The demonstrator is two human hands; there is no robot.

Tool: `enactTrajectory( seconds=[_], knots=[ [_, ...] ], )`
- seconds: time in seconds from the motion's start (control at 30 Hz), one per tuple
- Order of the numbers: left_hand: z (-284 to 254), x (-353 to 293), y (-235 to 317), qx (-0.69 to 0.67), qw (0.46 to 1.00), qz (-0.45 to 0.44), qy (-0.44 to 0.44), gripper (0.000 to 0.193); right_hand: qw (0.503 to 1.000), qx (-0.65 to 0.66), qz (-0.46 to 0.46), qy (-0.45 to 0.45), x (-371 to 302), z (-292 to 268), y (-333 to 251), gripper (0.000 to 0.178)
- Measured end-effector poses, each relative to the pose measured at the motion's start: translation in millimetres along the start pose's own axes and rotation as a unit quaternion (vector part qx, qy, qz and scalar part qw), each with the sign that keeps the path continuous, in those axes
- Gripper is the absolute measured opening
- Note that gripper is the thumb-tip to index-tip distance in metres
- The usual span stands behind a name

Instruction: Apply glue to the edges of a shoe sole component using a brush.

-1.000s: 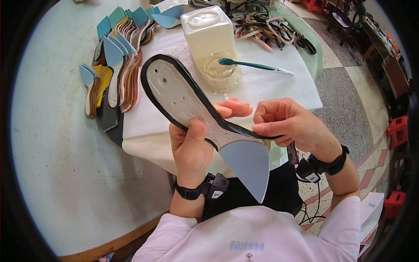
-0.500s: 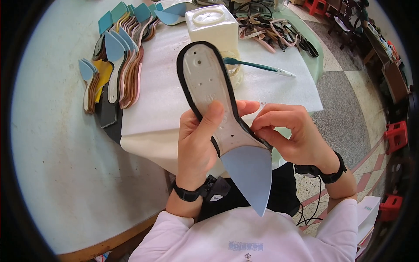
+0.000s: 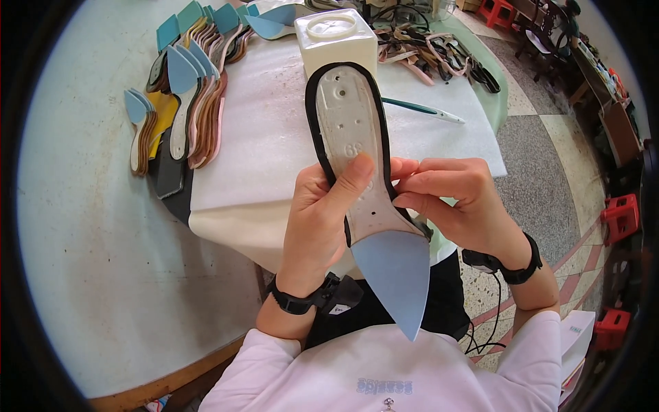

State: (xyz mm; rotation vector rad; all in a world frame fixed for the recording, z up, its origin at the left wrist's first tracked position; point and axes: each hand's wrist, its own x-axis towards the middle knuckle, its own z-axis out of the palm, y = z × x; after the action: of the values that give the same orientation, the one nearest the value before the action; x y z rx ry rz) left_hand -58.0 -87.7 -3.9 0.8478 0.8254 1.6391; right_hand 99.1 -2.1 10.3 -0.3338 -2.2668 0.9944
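Observation:
Upright in front of me is a shoe insole (image 3: pixel 347 117) with a pale, dented underside, small holes and a pointed blue toe part (image 3: pixel 395 275) toward my body. Black edging (image 3: pixel 315 113) is folded round its rim. My left hand (image 3: pixel 316 213) is closed on the insole's waist, thumb across the pale face and fingers behind. At the right rim, just above the blue part, my right hand (image 3: pixel 463 196) is closed in a pinch at the edging. What lies exactly between those fingertips is hard to see.
Beyond the insole stands a square white plastic container (image 3: pixel 336 41), with a teal-and-white brush (image 3: pixel 425 108) beside it. Stacked insoles (image 3: pixel 195 103) with blue toe parts lie at the left. A heap of strap-like scraps (image 3: pixel 439 55) is at the back right. Red stools (image 3: pixel 621 218) stand on the floor.
The insole's rounded end has swung right and stands more upright. My left hand has turned with it, and my right fingers have moved slightly up along the rim.

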Motion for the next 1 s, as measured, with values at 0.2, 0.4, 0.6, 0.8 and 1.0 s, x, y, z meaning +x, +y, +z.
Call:
enactTrajectory(
  seconds=[0.2, 0.4, 0.6, 0.8, 1.0],
  knots=[
    [1, 0, 1, 0.018, 0.999, 0.022, -0.015, 0.037, 0.999, 0.003, 0.008, 0.045, -3, 3, -2, 0.014],
    [2, 0, 1, -0.002, 1.0, 0.012, -0.023, 0.035, 0.995, -0.041, -0.027, 0.09, -3, 3, -6, 0.016],
    [8, -2, -2, -0.016, 1.0, 0.02, -0.014, 0.034, 0.991, -0.054, -0.073, 0.1, -2, 9, -1, 0.015],
    [3, 1, -4, -0.058, 0.998, 0.021, -0.019, 0.034, 0.991, -0.075, -0.067, 0.09, -6, 10, -1, 0.014],
    [-39, 3, -5, 0.028, 0.964, 0.159, -0.212, 0.045, 0.989, 0.114, 0.072, 0.054, -12, 2, -3, 0.008]
  ],
)
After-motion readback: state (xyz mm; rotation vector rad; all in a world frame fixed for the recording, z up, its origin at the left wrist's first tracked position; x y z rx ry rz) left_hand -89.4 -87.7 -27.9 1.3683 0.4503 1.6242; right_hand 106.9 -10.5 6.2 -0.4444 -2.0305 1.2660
